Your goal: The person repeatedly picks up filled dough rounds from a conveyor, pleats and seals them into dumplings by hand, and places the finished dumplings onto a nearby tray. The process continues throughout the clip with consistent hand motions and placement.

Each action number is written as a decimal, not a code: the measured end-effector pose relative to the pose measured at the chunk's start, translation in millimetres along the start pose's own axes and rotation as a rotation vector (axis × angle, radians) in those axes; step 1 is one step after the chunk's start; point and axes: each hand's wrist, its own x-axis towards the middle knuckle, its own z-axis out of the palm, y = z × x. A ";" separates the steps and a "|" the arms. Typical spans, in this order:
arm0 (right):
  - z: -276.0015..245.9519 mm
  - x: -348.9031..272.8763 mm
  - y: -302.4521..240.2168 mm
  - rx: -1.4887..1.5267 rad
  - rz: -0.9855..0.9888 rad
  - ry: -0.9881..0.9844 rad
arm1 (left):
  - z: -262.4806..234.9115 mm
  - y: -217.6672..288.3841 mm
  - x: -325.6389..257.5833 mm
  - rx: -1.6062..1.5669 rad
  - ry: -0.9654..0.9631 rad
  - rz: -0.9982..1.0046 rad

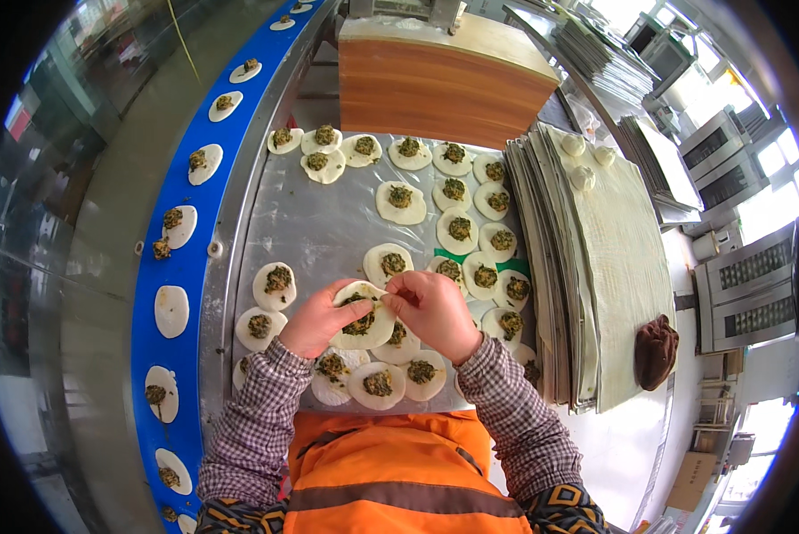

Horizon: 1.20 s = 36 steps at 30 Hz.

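Left of the tray stack (631, 254), the left hand (317, 319) and right hand (439, 311) are pinching a dough round (379, 333) at its edges; uneven pulling could tear it. The left thumb is lying over its filling (356, 327), possibly spilling some onto other rounds (358, 390) crowding the desk (301, 214) left of the tray stack.

I am wearing dark-and-white checked sleeves (521, 418) over a black, gold-patterned top (563, 509), a brown band (408, 498) crossing my orange apron (373, 449).
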 end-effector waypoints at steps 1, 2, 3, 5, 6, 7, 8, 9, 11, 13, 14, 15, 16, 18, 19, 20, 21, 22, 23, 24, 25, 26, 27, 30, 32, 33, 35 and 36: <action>1.5 -5.7 -0.6 -0.082 -0.081 0.041 | 3.9 -2.3 1.0 0.078 0.022 -0.015; 2.3 -11.1 -0.9 0.000 -0.014 0.050 | 7.0 -4.6 2.0 0.146 -0.010 0.003; 2.3 -14.7 -1.4 0.110 0.035 0.064 | 9.6 -5.9 3.5 0.228 -0.017 0.005; 2.3 -19.5 -2.3 0.198 0.106 0.015 | 12.9 -7.1 4.9 0.362 -0.021 0.009; 3.3 -21.2 -2.9 0.079 0.089 0.021 | 14.1 -7.1 6.0 0.494 -0.031 0.033; 1.7 -23.1 -3.2 -0.001 0.028 0.018 | 14.7 -6.4 6.3 0.600 -0.039 0.026; 1.3 -23.7 -3.5 -0.082 0.061 0.000 | 15.7 -5.2 7.3 0.665 -0.076 0.003; 0.9 -25.3 -3.5 -0.066 0.034 0.003 | 15.8 -3.4 8.0 0.657 -0.101 -0.016; -0.4 -28.5 -3.0 -0.055 0.151 -0.014 | 17.5 0.8 9.9 0.634 -0.171 -0.097; -0.6 -31.5 -1.5 -0.012 0.000 0.014 | 19.4 5.0 10.9 0.584 -0.232 -0.116; 0.3 -32.5 -0.5 0.031 -0.049 0.007 | 20.4 6.5 10.9 0.575 -0.260 -0.140; -1.2 -34.6 1.0 -0.076 -0.063 -0.009 | 19.0 8.4 9.9 0.724 -0.266 -0.140; -1.1 -35.7 2.9 -0.066 -0.041 0.008 | 18.7 8.2 8.7 0.621 -0.254 -0.203; -2.2 -39.3 6.5 -0.040 0.029 0.052 | 14.6 6.2 5.2 0.384 -0.238 -0.240; -2.5 -39.4 8.1 -0.051 0.038 0.065 | 11.9 5.2 4.5 0.266 -0.232 -0.258; -2.1 -40.2 10.3 -0.046 0.001 0.083 | 9.1 2.6 4.3 0.149 -0.224 -0.276; -1.0 -39.6 12.1 -0.037 -0.011 0.093 | 7.7 -0.7 4.3 0.030 -0.213 -0.293; 0.2 -39.1 13.9 -0.020 -0.015 0.102 | 6.7 -4.2 5.2 -0.074 -0.159 -0.328; 2.0 -37.4 15.7 0.069 -0.046 0.107 | 7.9 -8.5 5.9 -0.012 -0.181 -0.259; 3.2 -36.0 16.6 0.187 0.022 0.097 | 9.1 -10.9 7.4 0.069 -0.177 -0.222; 4.3 -35.3 17.8 0.306 0.088 0.089 | 10.9 -13.4 8.6 0.155 -0.174 -0.183; 3.8 -35.0 18.0 0.454 0.171 0.050 | 12.9 -13.5 9.8 0.201 -0.191 -0.149; 4.2 -35.0 18.8 0.299 0.141 0.041 | 14.4 -12.9 10.9 0.354 -0.180 -0.119; 3.0 -37.1 18.5 0.107 0.134 -0.017 | 17.9 -2.8 16.4 0.699 -0.226 -0.163; 3.0 -39.5 17.6 0.246 0.210 -0.017 | 19.0 4.8 20.4 0.750 -0.298 -0.173; 2.5 -40.2 16.9 0.235 0.168 0.003 | 18.9 8.1 22.2 0.821 -0.337 -0.169; 2.2 -41.6 16.6 0.290 0.100 0.010 | 16.3 10.3 21.4 0.760 -0.366 -0.182; 1.8 -42.0 16.6 0.283 0.138 0.021 | 14.0 9.7 19.7 0.628 -0.355 -0.197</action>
